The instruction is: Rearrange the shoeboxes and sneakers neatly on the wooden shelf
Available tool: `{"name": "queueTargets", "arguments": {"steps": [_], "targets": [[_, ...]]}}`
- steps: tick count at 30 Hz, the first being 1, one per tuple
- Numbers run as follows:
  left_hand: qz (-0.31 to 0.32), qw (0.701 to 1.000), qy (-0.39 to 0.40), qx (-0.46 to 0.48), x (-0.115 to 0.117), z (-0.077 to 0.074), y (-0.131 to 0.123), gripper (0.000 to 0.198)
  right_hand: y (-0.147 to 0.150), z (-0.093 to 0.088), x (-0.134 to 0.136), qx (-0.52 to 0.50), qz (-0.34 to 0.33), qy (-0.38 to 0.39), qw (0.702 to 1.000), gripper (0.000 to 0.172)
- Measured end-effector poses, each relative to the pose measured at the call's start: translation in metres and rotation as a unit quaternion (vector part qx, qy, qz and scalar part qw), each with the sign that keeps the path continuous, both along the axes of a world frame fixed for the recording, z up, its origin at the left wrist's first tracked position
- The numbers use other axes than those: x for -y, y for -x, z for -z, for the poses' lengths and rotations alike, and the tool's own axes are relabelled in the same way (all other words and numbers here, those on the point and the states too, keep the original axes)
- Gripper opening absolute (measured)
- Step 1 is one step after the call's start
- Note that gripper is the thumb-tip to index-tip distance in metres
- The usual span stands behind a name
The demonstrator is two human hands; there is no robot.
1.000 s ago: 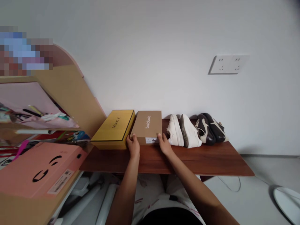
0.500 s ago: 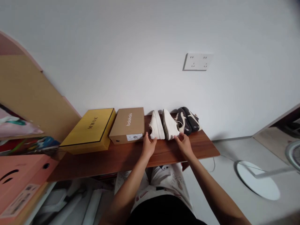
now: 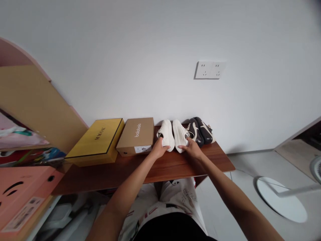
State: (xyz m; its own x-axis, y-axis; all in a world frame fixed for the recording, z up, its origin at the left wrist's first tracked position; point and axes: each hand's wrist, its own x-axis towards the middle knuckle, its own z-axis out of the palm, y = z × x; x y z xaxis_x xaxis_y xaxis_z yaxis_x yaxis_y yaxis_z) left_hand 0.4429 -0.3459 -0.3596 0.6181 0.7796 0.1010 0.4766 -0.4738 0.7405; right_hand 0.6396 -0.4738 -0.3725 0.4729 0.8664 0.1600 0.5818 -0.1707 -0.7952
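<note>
Two white sneakers rest on a brown wooden board [image 3: 180, 165] against the wall. My left hand [image 3: 159, 148] grips the heel of the left white sneaker [image 3: 168, 133], its thumb on the outside of the heel. The right white sneaker [image 3: 178, 132] has my right hand [image 3: 192, 147] closed on its heel, thumb across the back and fingers at the opening. A narrow gap separates the two shoes. Just right of them stands a pair of dark sneakers [image 3: 200, 132] with cream trim, close to my right hand.
Left of the shoes lie a brown shoebox [image 3: 136, 135] and a yellow box [image 3: 97, 139]. A pink box [image 3: 25, 190] is at the lower left. A wall socket [image 3: 210, 70] is above; a round white base [image 3: 281, 197] stands on the floor at right.
Both hands have moved from beside the white sneakers' heels to a grip on them. The right white sneaker, earlier tipped with its sole side showing, now sits more upright. The dark pair stays put.
</note>
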Motion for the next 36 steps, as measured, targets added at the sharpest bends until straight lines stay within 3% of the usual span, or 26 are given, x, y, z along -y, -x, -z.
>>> {"name": "queueTargets", "arguments": {"steps": [3, 8, 11, 15, 30, 33, 36], "targets": [[0.051, 0.99, -0.081, -0.102, 0.001, -0.021, -0.002, 0.041, 0.001, -0.017, -0.007, 0.133, -0.024, 0.068, 0.988, 0.047], [0.11, 0.939, -0.181, -0.272, 0.006, -0.04, -0.02, 0.043, 0.011, -0.041, -0.025, 0.317, -0.087, 0.173, 0.928, 0.043], [0.107, 0.925, -0.199, -0.306, 0.006, -0.043, -0.03, 0.042, 0.016, -0.049, -0.034, 0.363, -0.095, 0.21, 0.903, 0.044], [0.1, 0.926, -0.197, -0.307, 0.004, -0.044, -0.035, 0.042, 0.021, -0.052, -0.042, 0.38, -0.099, 0.228, 0.891, 0.041], [0.089, 0.944, -0.166, -0.269, 0.003, -0.037, -0.031, 0.041, 0.038, -0.034, -0.05, 0.372, -0.094, 0.184, 0.905, 0.038], [0.07, 0.945, -0.179, -0.264, 0.007, -0.039, -0.029, 0.045, 0.032, -0.032, -0.038, 0.355, -0.083, 0.121, 0.923, 0.043], [0.054, 0.96, -0.196, -0.191, 0.018, -0.038, -0.035, 0.051, 0.001, -0.026, -0.01, 0.298, -0.04, 0.005, 0.954, 0.042]]}}
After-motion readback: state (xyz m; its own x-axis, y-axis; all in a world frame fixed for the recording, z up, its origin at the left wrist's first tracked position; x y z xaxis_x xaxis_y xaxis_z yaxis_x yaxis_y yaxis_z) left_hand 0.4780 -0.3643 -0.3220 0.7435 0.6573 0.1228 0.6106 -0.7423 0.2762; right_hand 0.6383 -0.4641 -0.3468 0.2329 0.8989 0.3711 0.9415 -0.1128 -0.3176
